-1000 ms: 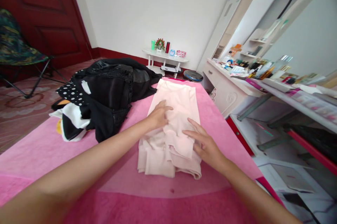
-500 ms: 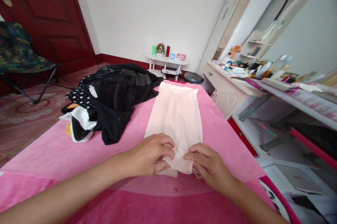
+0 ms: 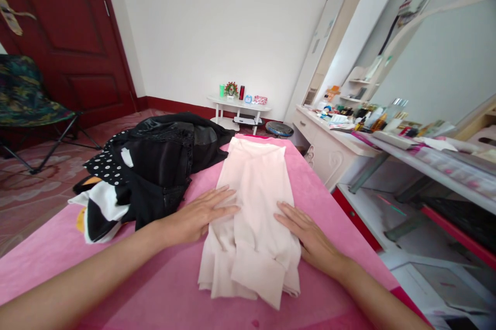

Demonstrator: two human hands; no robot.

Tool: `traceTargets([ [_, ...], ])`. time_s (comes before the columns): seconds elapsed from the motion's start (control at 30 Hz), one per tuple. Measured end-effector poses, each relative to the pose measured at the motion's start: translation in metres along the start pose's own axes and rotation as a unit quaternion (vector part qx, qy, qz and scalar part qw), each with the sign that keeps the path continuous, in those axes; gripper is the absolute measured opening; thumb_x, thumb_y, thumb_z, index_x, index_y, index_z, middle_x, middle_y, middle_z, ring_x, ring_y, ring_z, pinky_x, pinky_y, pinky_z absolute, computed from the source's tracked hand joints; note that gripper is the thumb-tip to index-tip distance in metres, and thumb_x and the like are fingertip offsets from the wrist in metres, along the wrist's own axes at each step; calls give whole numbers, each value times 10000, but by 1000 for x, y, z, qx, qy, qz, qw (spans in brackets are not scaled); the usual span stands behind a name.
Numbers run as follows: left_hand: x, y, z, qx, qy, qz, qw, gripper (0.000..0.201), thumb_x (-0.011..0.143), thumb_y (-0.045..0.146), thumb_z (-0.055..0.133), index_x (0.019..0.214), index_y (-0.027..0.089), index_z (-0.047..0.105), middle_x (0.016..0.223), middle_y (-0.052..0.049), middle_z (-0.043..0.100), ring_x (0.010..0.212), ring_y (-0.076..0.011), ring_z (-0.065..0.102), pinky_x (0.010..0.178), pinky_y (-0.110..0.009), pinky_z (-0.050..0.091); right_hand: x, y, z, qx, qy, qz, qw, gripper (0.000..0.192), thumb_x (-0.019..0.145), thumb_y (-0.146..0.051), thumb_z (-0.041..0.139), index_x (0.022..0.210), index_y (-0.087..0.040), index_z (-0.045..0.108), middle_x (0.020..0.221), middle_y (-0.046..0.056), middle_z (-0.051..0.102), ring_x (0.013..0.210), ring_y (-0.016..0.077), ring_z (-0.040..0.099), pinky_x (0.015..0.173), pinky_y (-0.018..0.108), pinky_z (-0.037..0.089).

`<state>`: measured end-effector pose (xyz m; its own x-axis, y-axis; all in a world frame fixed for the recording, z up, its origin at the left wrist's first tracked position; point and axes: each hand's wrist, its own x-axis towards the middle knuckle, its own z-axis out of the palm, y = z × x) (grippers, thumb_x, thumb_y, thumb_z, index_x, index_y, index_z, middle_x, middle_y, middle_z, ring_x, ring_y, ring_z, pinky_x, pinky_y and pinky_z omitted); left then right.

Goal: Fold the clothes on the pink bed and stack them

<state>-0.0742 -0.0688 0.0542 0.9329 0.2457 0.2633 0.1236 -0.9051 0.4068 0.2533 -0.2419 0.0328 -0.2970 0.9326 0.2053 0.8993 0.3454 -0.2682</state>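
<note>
Pale pink garment (image 3: 253,211): folded, on the pink bed (image 3: 155,288), right of the black clothes pile (image 3: 155,170). Half a second earlier both hands pinched its near edge; now left hand (image 3: 197,214) and right hand (image 3: 310,239) lie flat along its sides, fingers extended, nearly together, gripping nothing. No legible writing.
</note>
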Motion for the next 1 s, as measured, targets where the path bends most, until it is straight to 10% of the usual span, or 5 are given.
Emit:
traceTargets([
  [0.23,37,3,-7,-53,-65,14,996,564,646,-48,467,1085,248,660,1201,-44,613,1122,-223,555,1001,-332,388,32,-5,10,151,-23,9,988,511,898,-350,509,1391,-365,376,1516,7,239,1386,206,238,1136,450,217],
  [0.4,85,-16,14,-66,132,-119,982,428,791,123,508,1212,172,566,1246,-111,540,1141,-228,518,1009,-363,379,44,-2,-31,278,-166,45,945,554,806,-227,597,1336,-327,472,1529,15,198,1393,223,213,1128,436,215],
  [0.53,129,-46,41,-145,218,-298,918,769,745,370,672,1405,162,336,1317,-161,483,1132,-259,531,955,-363,418,72,20,-59,355,-299,92,881,513,699,-106,568,1192,-243,616,1447,54,398,1330,230,359,1041,348,355],
  [0.73,150,-62,64,-128,259,-406,867,463,766,348,632,1211,246,554,1104,-50,663,992,-229,616,812,-297,450,135,88,-34,205,-59,266,940,601,738,-142,514,1333,-128,431,799,38,685,620,144,651,606,250,490],
  [1.0,147,-59,69,-73,271,-370,886,346,739,239,602,1085,261,602,918,7,690,794,-181,625,674,-249,418,226,162,-9,-50,78,345,934,671,714,-74,498,1369,-196,415,979,95,689,920,240,631,799,331,452],
])
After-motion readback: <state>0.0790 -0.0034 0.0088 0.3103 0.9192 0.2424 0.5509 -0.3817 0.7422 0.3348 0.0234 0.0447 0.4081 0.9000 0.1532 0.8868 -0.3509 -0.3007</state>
